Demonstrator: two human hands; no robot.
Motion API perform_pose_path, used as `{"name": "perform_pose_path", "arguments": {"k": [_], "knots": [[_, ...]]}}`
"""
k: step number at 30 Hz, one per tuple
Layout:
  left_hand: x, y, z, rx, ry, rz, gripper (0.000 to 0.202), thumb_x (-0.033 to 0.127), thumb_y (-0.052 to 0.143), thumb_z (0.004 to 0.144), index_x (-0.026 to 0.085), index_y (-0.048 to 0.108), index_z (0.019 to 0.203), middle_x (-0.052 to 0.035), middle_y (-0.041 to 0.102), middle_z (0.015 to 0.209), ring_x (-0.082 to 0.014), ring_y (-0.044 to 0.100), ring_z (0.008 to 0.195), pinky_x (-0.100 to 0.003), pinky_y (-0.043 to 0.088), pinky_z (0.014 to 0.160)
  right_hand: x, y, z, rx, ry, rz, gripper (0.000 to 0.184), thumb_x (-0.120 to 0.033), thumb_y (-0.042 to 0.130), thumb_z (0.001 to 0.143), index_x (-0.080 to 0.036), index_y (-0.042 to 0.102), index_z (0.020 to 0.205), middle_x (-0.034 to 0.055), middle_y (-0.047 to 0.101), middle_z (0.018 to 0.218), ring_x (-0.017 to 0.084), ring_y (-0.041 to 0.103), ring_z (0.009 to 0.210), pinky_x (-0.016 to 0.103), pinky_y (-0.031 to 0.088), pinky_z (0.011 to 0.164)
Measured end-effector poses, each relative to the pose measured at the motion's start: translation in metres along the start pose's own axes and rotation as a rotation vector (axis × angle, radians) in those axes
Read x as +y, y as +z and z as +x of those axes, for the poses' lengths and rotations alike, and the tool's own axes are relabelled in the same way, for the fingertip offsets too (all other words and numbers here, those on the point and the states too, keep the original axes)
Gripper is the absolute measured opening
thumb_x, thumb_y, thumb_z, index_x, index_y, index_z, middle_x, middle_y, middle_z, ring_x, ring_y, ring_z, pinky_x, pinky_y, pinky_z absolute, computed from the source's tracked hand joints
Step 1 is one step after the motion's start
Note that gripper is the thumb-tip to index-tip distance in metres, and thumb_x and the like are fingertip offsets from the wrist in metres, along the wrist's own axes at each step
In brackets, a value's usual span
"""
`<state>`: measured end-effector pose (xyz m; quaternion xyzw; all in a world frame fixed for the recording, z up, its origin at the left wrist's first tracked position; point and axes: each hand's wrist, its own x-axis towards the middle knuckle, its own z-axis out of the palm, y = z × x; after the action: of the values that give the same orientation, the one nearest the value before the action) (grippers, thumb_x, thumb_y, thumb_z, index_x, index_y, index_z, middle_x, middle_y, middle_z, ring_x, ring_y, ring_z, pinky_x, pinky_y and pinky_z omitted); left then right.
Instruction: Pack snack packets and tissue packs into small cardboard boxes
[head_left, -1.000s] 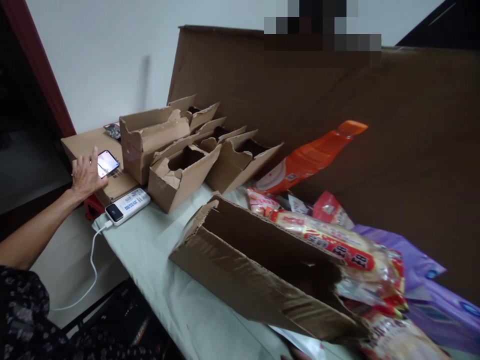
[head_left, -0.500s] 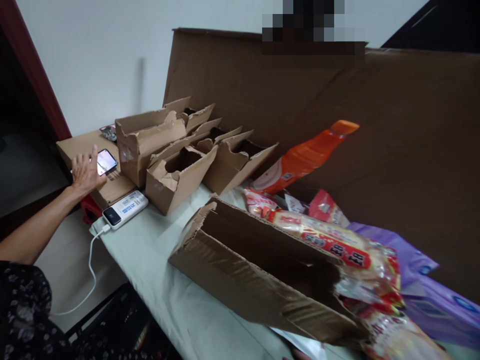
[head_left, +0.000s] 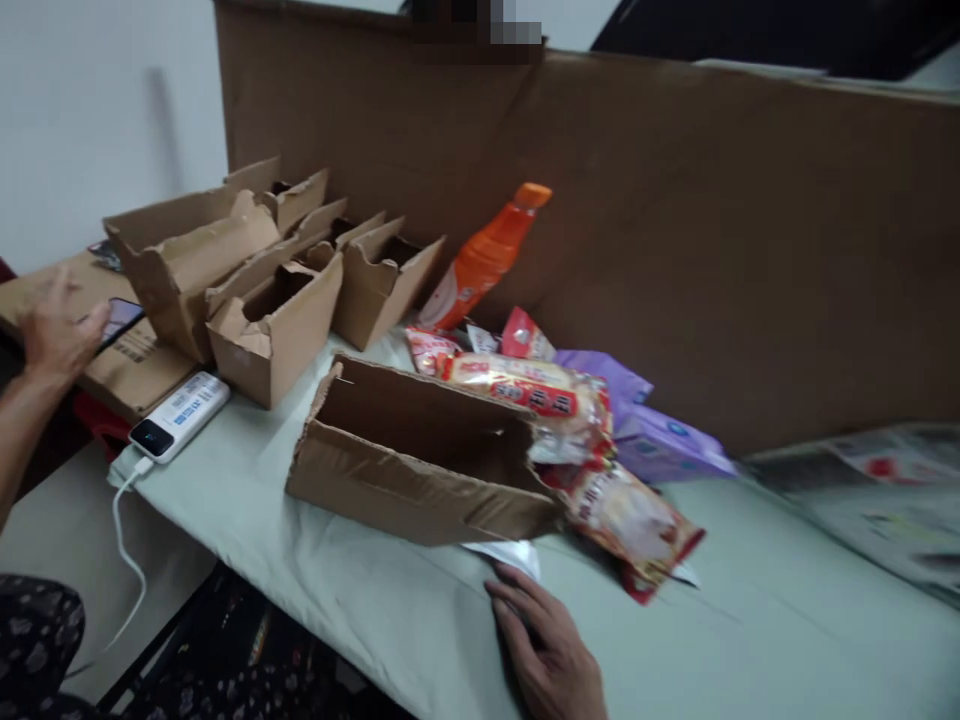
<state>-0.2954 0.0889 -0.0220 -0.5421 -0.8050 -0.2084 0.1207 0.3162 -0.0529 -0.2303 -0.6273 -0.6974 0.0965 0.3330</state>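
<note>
The left hand (head_left: 58, 328) has its thumb and fingers apart, and the thumb tip is at the near edge of the phone (head_left: 120, 320) — blur hides whether they touch. The phone lies with its lit screen up on a flat box (head_left: 139, 378), near nine o'clock in the view. The right hand (head_left: 553, 645) rests on the green cloth (head_left: 780, 600) toward five o'clock. Its fingers are a bit bent, and one cannot tell if they pinch anything underneath. At eleven o'clock from that hand is a white sheet (head_left: 514, 553), right by the fingertips, partly under the long box (head_left: 412, 495).

At five o'clock from the phone is a power bank (head_left: 187, 405) with a cord (head_left: 142, 467) plugged in. At two o'clock from the phone stands a tall box (head_left: 191, 260), and more small boxes (head_left: 300, 335) stand next to it, tops open.

At one o'clock from the right hand lies a red and gold pack (head_left: 637, 525). Past the long box is a bread bag (head_left: 551, 390), with a purple pack (head_left: 667, 440) toward three o'clock. An orange bottle (head_left: 484, 255) leans near twelve — behind it rises a big brown board (head_left: 712, 230).
</note>
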Motion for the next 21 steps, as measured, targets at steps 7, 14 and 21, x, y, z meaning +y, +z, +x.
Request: {"name": "perform_pose_path", "arguments": {"k": [7,14,21], "knots": [[0.107,-0.032,-0.101,0.002,0.561,-0.478,0.060,0.059,0.061,0.079,0.063,0.056,0.139,0.0183,0.053,0.148,-0.0312,0.056,0.139,-0.049,0.042,0.124,-0.042,-0.013,0.016,0.029,0.095,0.134,0.033,-0.045,0.057,0.093,-0.023,0.081,0.093,0.0124,0.082,0.107,0.030,0.076,0.102,0.051,0.060,0.093],[0.187,-0.020,-0.109,-0.339,0.661,-0.617,0.061,0.057,0.056,0.072,0.049,0.063,0.132,0.0130,0.035,0.164,-0.0318,0.039,0.155,-0.049,0.031,0.130,-0.096,-0.020,0.072,0.144,0.042,0.353,0.043,-0.031,0.061,0.091,-0.023,0.067,0.133,0.0122,0.073,0.134,0.027,0.070,0.116,0.044,0.058,0.096],[0.156,-0.038,-0.124,-0.320,0.517,-0.649,0.030,0.054,0.062,0.066,0.058,0.074,0.092,0.0264,0.054,0.149,-0.0374,0.054,0.143,-0.053,0.043,0.118,-0.138,-0.027,0.071,-0.058,-0.098,0.552,0.043,-0.026,0.059,0.092,-0.021,0.064,0.134,0.0111,0.075,0.123,0.022,0.071,0.097,0.036,0.062,0.080]]}}
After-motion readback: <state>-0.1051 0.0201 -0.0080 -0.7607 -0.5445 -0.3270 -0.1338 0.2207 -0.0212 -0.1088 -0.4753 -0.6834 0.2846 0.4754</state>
